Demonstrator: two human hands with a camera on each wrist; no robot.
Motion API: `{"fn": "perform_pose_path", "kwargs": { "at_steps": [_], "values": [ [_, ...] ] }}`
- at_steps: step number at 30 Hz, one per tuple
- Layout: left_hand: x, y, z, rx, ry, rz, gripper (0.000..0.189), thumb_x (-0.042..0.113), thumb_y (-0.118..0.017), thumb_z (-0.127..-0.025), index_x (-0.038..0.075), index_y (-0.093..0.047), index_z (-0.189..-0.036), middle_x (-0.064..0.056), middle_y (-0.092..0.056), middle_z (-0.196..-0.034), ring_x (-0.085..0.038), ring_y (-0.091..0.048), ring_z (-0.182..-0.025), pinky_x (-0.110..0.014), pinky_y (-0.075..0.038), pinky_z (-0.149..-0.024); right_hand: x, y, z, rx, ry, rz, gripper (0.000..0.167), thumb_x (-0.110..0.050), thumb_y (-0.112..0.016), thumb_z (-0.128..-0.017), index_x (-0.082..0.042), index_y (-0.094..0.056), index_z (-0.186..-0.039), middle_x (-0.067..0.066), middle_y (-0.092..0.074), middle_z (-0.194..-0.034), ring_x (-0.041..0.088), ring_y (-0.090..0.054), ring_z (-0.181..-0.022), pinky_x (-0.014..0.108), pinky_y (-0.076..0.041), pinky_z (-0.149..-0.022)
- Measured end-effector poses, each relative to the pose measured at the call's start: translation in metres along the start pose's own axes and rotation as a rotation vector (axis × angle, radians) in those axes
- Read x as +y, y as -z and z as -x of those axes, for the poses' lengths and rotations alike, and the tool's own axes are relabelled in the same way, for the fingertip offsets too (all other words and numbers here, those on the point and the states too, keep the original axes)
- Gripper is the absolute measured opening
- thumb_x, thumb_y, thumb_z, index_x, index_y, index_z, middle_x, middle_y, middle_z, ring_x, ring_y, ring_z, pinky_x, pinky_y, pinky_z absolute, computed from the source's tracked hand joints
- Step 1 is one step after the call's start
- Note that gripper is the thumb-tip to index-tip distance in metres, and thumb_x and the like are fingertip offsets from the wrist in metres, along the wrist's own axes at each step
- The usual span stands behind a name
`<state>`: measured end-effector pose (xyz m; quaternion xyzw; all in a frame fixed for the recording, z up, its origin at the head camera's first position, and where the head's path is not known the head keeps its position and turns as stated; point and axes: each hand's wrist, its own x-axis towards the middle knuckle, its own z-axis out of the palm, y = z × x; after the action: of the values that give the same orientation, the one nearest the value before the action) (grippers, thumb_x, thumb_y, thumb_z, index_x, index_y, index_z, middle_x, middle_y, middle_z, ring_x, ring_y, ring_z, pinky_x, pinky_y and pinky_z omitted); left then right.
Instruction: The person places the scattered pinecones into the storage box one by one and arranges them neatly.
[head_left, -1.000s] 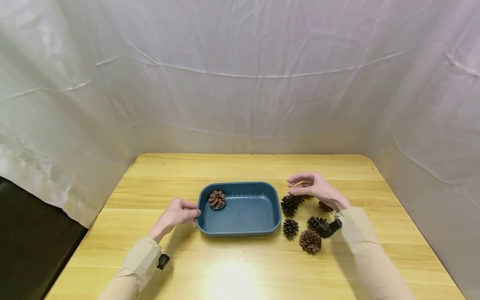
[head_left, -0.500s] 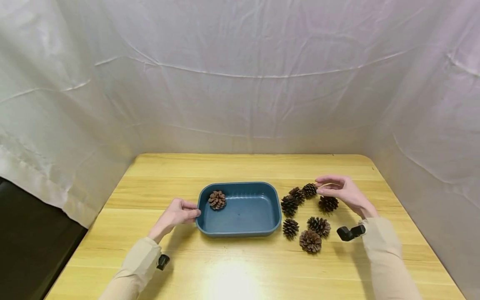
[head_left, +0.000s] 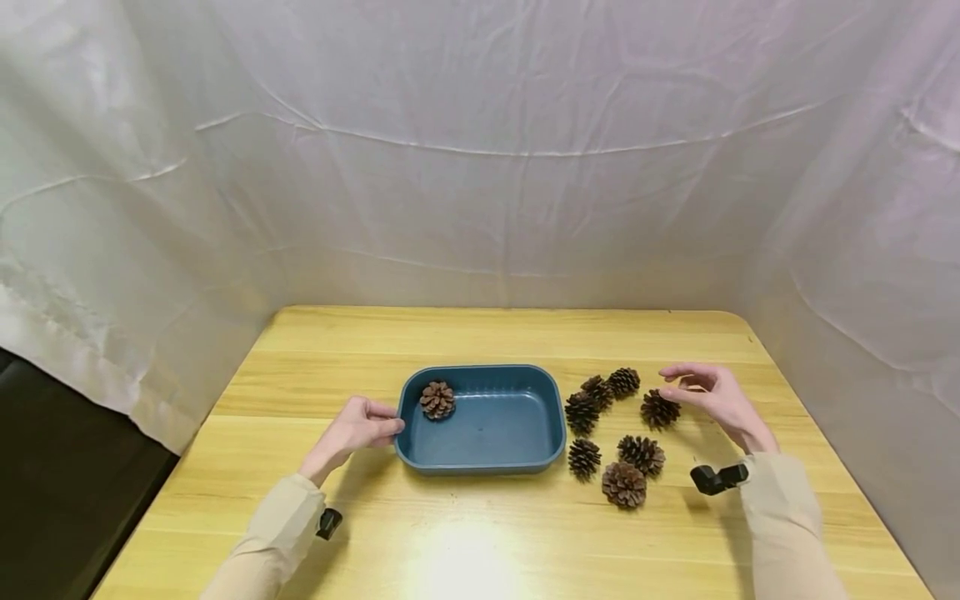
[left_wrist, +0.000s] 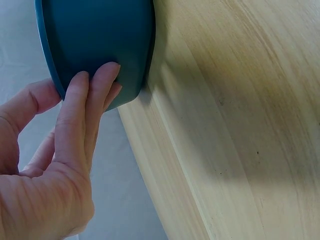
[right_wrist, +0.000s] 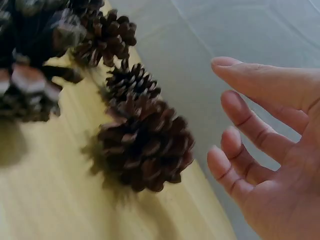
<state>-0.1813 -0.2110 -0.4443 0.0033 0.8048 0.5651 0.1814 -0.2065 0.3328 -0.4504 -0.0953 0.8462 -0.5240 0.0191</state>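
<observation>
At the left end of a blue plastic tray (head_left: 480, 467), my left hand (head_left: 358, 429) pinches the rim. In the left wrist view the thumb meets the rim and the fingers (left_wrist: 72, 120) lie along the outer wall. Inside the tray, toward its left end, sits a brown pine cone (head_left: 437, 400). My right hand (head_left: 712, 396) holds nothing, its fingers relaxed and spread from the thumb. Just to its left is a dark pine cone (head_left: 659, 410), overlapped by the thumb tip in the head view. The right wrist view shows a gap between the fingers and a large pine cone (right_wrist: 147, 145).
Several more pine cones lie between the tray and my right hand, among them a wide one (head_left: 624, 485) in front and a small one (head_left: 623, 382) behind. The wooden table (head_left: 375, 542) meets pale hanging cloth (head_left: 487, 233) at the back and sides.
My right hand has moved right, from above the cones beside the tray, past the rear cone, to the rightmost pine cone. My left hand has stayed at the tray's rim.
</observation>
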Motion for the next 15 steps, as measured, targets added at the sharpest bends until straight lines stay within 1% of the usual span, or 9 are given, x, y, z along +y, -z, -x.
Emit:
{"fn": "perform_pose_path", "kwargs": {
  "at_steps": [4,7,11,14,15],
  "values": [
    [-0.001,-0.001,0.0,-0.002,-0.009,-0.007,0.035,0.001,-0.066,-0.092,-0.02,-0.061,-0.12,-0.031,-0.072,-0.109,-0.021,-0.076,-0.088,-0.037,-0.065,-0.084,0.01,-0.001,0.006,0.018,-0.03,0.023,0.04,-0.016,-0.074,-0.092,0.002,-0.063,-0.125,-0.009,-0.067,-0.103,0.005,-0.06,-0.088,0.026,-0.059,-0.076],
    [-0.001,-0.001,0.0,-0.001,-0.012,-0.009,0.035,0.001,-0.066,-0.092,-0.019,-0.061,-0.12,-0.031,-0.072,-0.109,-0.022,-0.076,-0.089,-0.038,-0.065,-0.085,0.016,-0.002,0.01,0.034,-0.059,0.043,0.044,-0.02,-0.075,-0.092,0.001,-0.061,-0.128,-0.006,-0.063,-0.106,0.006,-0.056,-0.094,0.024,-0.056,-0.079],
    [-0.001,-0.001,0.0,0.003,-0.013,-0.014,0.034,0.0,-0.066,-0.092,-0.019,-0.062,-0.12,-0.031,-0.072,-0.109,-0.024,-0.076,-0.09,-0.037,-0.065,-0.084,0.024,-0.003,0.015,0.031,-0.081,0.029,0.045,-0.022,-0.074,-0.092,-0.006,-0.06,-0.132,-0.017,-0.06,-0.118,0.006,-0.052,-0.105,0.019,-0.05,-0.085],
    [-0.001,-0.001,0.001,0.006,-0.013,-0.008,0.034,0.0,-0.066,-0.092,-0.019,-0.062,-0.12,-0.031,-0.072,-0.109,-0.024,-0.076,-0.09,-0.037,-0.065,-0.084,0.029,-0.005,0.016,0.009,-0.076,0.0,0.049,-0.018,-0.074,-0.092,-0.007,-0.057,-0.137,-0.026,-0.056,-0.125,0.005,-0.052,-0.11,0.019,-0.048,-0.09],
    [-0.001,-0.001,0.002,0.009,-0.012,-0.006,0.034,0.0,-0.066,-0.092,-0.019,-0.062,-0.12,-0.031,-0.072,-0.109,-0.023,-0.076,-0.089,-0.037,-0.065,-0.084,0.031,-0.006,0.015,0.001,-0.069,-0.005,0.051,-0.017,-0.074,-0.092,-0.008,-0.056,-0.138,-0.025,-0.056,-0.128,0.004,-0.052,-0.111,0.019,-0.048,-0.092]
  ]
}}
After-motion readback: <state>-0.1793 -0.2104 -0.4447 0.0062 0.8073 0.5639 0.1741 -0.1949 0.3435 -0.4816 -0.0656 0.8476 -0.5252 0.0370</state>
